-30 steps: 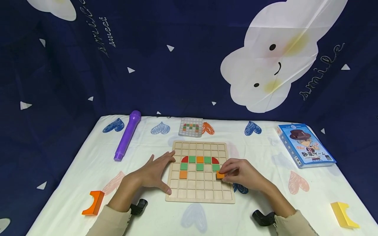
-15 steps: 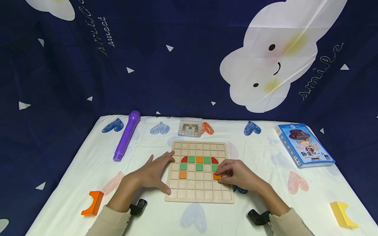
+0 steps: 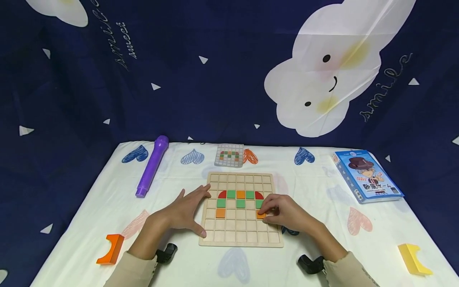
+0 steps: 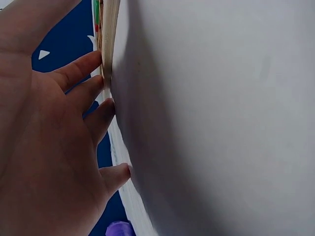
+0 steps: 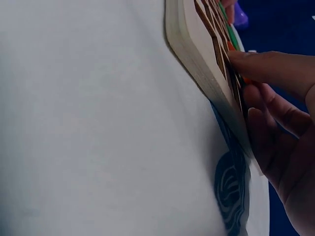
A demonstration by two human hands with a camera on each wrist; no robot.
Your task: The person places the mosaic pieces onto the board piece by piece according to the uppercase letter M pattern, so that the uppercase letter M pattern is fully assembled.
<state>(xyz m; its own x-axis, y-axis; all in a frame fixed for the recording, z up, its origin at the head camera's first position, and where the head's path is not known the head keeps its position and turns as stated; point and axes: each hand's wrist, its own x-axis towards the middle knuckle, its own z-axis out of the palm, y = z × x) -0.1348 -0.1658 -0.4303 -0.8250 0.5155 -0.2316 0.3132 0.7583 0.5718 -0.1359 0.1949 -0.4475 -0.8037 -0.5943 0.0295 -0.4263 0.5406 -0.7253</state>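
A wooden grid board (image 3: 241, 238) lies on the table with red rounded-corner tiles and green and orange square tiles in its cells. My right hand (image 3: 288, 213) pinches an orange square tile (image 3: 260, 215) between thumb and fingers, at the cell below the right-hand green tile (image 3: 259, 203). Whether that tile sits fully flat is hidden by the fingers. In the right wrist view only a sliver of orange shows between the fingertips. My left hand (image 3: 181, 211) is spread, its thumb and fingertips touching the board's left edge. Another orange tile (image 3: 220, 213) lies on the board's left side.
Behind the board lies a pattern card (image 3: 229, 156) with a small coloured grid. A purple microphone-shaped stick (image 3: 152, 166) is at back left, a blue game box (image 3: 369, 177) at back right. An orange arch block (image 3: 112, 250) and a yellow one (image 3: 414, 260) lie near the front sides.
My right hand has moved slightly left and lowered the orange tile from a tilted pose at the cell's right into the cell below the green tile. The left hand stays at the board's edge.
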